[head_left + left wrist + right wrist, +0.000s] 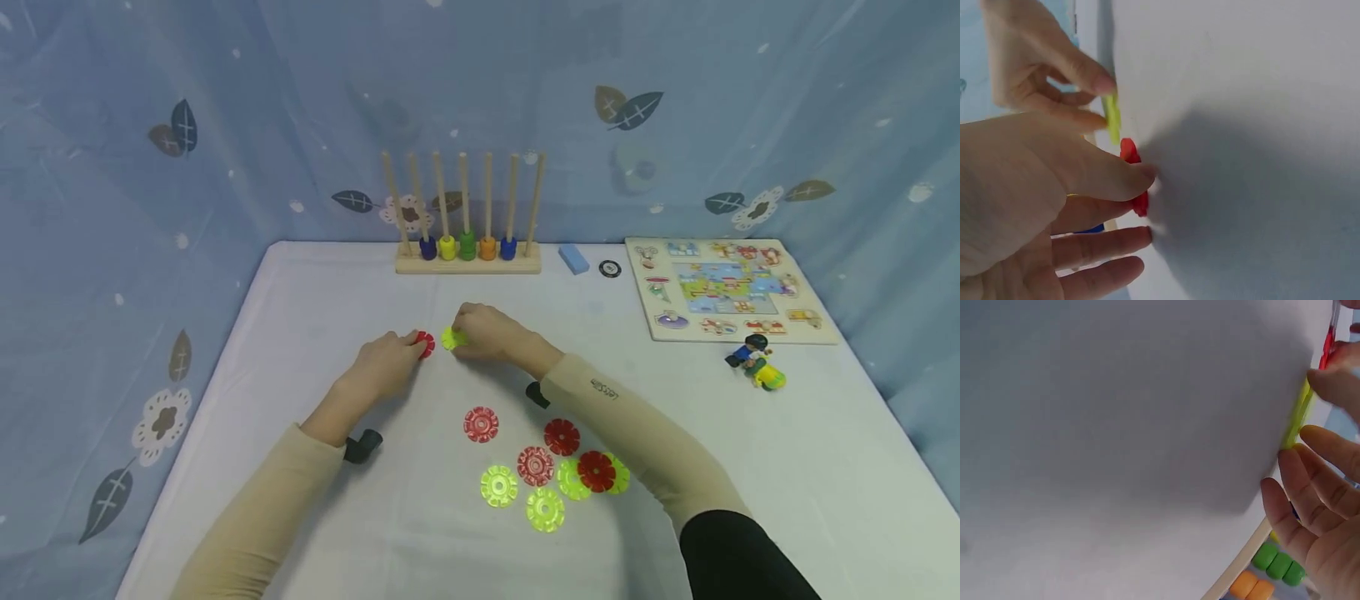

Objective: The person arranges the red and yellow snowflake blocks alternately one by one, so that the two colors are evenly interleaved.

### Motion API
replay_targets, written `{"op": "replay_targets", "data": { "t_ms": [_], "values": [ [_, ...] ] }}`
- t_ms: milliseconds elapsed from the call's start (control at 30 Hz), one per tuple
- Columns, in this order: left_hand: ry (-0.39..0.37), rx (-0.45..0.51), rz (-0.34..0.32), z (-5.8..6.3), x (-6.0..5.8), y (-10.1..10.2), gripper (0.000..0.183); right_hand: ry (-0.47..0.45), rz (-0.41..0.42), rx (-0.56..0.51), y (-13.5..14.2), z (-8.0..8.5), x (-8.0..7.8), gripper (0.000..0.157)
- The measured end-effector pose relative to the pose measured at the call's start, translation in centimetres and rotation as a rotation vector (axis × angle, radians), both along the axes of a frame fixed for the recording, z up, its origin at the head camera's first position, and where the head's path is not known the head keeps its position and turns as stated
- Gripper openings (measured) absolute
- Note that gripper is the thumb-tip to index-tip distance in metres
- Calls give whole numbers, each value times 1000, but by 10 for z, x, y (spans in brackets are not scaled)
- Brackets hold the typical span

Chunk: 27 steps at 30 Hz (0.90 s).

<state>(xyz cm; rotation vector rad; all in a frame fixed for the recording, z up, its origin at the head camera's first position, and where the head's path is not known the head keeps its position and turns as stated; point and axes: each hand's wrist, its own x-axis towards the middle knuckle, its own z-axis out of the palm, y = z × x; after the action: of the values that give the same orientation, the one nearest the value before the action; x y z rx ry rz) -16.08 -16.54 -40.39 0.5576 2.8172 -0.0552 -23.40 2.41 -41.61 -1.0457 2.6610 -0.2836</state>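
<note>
Between thumb and forefinger my left hand (pixel 386 364) pinches a red notched plastic disc (pixel 426 344), seen edge-on in the left wrist view (pixel 1140 203). Its other fingers are loosely extended. My right hand (pixel 491 335) pinches a yellow-green notched disc (pixel 452 338), also edge-on in the right wrist view (pixel 1298 415). The two discs face each other a small gap apart, just above the white table. Nearer to me lie loose discs, among them a pale red disc (pixel 481 424), a dark red disc (pixel 562 437) and a yellow-green disc (pixel 545 509).
At the back stands a wooden peg rack (pixel 468 265) with coloured beads. Beside it lie a blue block (pixel 573 258) and a black round token (pixel 610 268). A picture puzzle board (pixel 738 333) and small toy figures (pixel 756 362) are at the right. Patterned cloth hangs around the table.
</note>
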Motion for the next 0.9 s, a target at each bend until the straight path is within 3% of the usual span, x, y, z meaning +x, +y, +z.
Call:
{"op": "replay_targets", "data": {
  "t_ms": [267,733,900],
  "values": [
    [-7,14,9,1,-2,1,43,27,13,8,-8,-2,0,39],
    [16,70,49,0,0,8,20,5,-5,-69,-5,-9,3,42],
    [14,72,56,3,-2,9,16,-10,26,-92,5,-3,0,43]
  ]
}}
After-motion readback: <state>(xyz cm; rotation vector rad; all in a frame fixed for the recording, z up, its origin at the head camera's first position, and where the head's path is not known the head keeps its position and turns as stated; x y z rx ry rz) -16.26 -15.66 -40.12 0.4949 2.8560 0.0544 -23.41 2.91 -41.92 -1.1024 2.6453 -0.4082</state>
